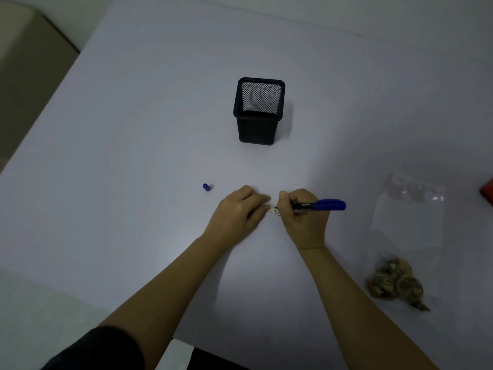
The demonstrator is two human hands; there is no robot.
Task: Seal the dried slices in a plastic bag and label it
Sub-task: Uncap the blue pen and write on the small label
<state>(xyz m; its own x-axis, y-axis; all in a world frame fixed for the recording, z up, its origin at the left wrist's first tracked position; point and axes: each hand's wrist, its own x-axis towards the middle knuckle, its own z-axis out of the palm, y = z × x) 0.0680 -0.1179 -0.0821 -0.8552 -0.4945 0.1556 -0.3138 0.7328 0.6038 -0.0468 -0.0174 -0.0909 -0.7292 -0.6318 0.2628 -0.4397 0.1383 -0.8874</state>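
My right hand point(304, 217) grips a blue marker point(324, 205), tip down on a small white label point(274, 210) lying on the table. Fingers of my left hand point(237, 212) press on the label's left end; most of the label is hidden between the two hands. The marker's blue cap point(206, 187) lies on the table to the left of my hands. At the right, a clear plastic bag point(408, 231) lies flat with brown dried slices point(394, 283) bunched at its near end.
A black mesh pen holder point(258, 110) stands upright beyond my hands. A red object point(486, 192) peeks in at the right edge. The white table point(133, 156) ends at the left and near edges, with floor beyond.
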